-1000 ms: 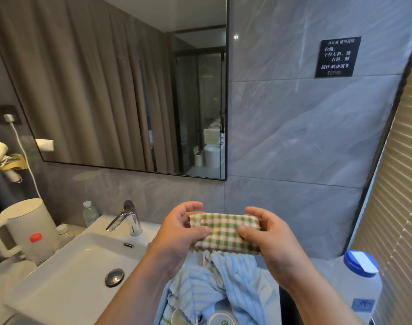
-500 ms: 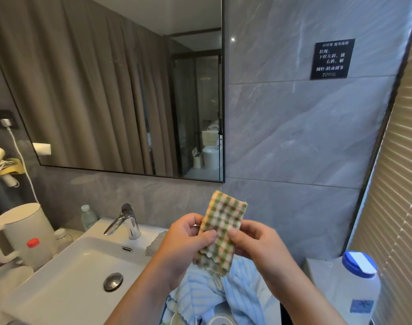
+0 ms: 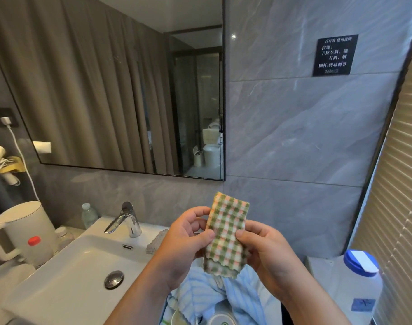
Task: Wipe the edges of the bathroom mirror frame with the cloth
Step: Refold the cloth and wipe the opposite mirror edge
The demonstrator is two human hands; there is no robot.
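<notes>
1. Progress: wiping does not appear to have begun. The green, orange and white checked cloth (image 3: pixel 226 235), folded into a narrow upright strip, is held in front of the person, low in the scene and well below the thin black metal frame of the wall mirror (image 3: pixel 224 113). No part of the cloth touches the frame.

2. Hands: the left hand (image 3: pixel 188 240) pinches the cloth's left edge between thumb and curled fingers. The right hand (image 3: pixel 261 249) pinches the right edge likewise, thumb on the front face and fingers wrapped behind.

3. Remaining: judged from this position, all frame edges are still to be wiped. In view are the right vertical edge, the bottom edge, and part of the slanting left edge; the top edge is out of view.

4. Edges: the bottom right corner of the frame lies directly above and beyond the cloth, making it the nearest starting point.

5. Room to move: bare grey marbled wall tile (image 3: pixel 306 137) right of the mirror gives free passage along the right edge. Below the bottom edge, the chrome tap (image 3: pixel 126 220) on the white ceramic basin (image 3: pixel 66 273), a small clear plastic bottle (image 3: pixel 89 215) and a white electric kettle (image 3: pixel 24 233) stand at far left, near that run; a low sweep could meet them.
</notes>
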